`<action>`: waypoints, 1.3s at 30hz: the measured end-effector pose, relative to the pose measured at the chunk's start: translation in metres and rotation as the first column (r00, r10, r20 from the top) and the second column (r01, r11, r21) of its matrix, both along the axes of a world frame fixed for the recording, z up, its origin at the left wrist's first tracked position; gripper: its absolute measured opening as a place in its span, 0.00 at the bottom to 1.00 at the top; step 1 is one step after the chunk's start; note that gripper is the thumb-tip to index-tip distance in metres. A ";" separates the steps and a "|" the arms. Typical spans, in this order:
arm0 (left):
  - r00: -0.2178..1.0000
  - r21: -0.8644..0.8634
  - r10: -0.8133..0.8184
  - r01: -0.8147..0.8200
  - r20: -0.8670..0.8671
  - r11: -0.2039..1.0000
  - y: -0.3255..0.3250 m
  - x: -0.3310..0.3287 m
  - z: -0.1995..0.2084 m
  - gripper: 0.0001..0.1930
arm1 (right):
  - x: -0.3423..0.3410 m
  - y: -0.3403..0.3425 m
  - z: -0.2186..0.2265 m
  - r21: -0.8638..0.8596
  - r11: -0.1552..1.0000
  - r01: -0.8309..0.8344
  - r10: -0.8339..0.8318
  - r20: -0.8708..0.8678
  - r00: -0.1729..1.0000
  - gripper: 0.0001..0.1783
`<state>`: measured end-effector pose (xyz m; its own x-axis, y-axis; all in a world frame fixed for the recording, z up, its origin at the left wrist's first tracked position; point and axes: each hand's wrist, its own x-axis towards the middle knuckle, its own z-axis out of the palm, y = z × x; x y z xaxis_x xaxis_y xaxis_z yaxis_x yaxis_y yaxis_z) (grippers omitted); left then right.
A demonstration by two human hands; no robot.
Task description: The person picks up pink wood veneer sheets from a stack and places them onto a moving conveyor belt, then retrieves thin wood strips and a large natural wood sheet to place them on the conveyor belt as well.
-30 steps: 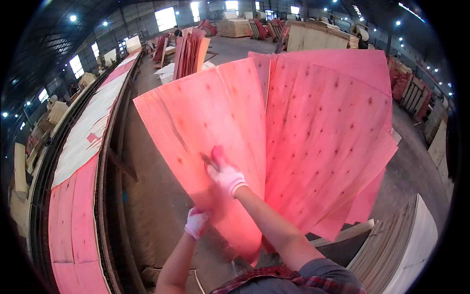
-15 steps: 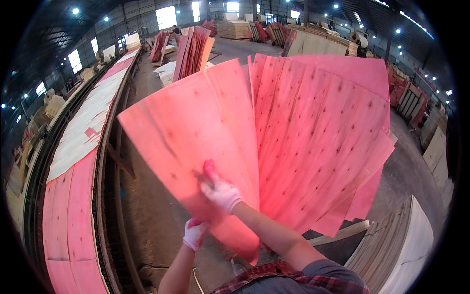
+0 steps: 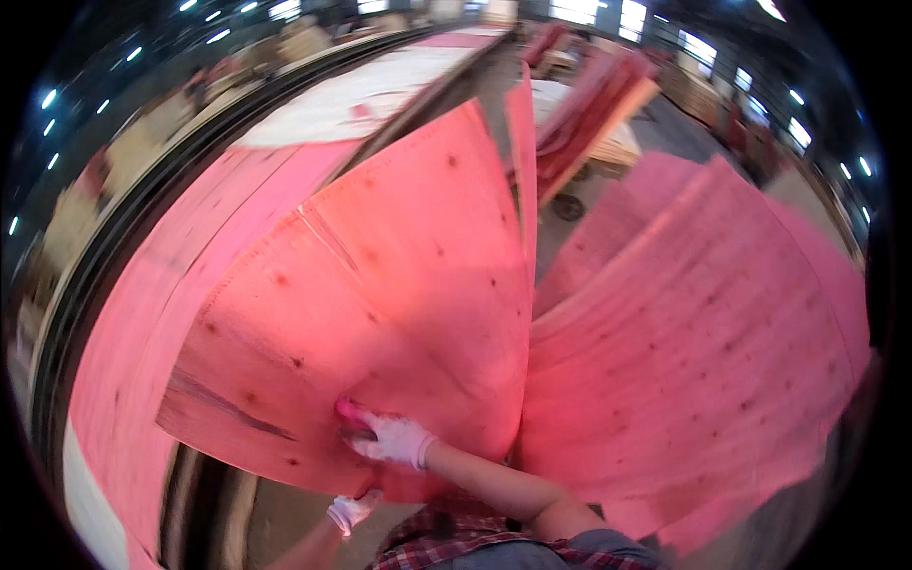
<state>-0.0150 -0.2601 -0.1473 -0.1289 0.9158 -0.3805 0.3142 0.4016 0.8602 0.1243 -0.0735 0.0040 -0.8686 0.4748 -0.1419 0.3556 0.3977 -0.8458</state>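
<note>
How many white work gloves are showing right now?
2: one on the right hand, against the face of the raised pink sheet, and one on the left hand, at its lower edge. Others may be hidden or too blurred to make out.

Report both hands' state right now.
Left hand: closed, holding the near edge of the pink sheet.
Right hand: against the sheet's face; whether it grips cannot be told.

White-gloved hands [image 3: 391, 440], red plaid garment [image 3: 442, 543]
</note>
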 end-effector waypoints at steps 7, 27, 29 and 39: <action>0.794 -0.099 0.589 -0.581 0.148 0.808 -0.112 0.053 -0.024 0.19 | 0.003 -0.102 -0.024 -0.670 0.742 -0.019 0.031 0.007 0.999 0.22; 0.803 0.763 -0.179 -0.597 0.569 -0.250 -0.295 -0.149 0.330 0.08 | -0.109 -0.421 -0.021 -0.562 0.763 0.319 -0.429 -0.072 0.901 0.19; 0.871 0.743 -0.347 -0.481 0.347 -0.465 -0.337 -0.173 0.349 0.06 | -0.158 -0.437 -0.004 -0.570 0.784 0.244 -0.401 -0.165 0.901 0.19; 0.860 0.845 -0.328 -0.477 0.391 -0.242 -0.693 -0.387 0.415 0.06 | -0.497 -0.612 0.067 -0.498 0.824 -0.271 -0.108 -0.607 0.788 0.19</action>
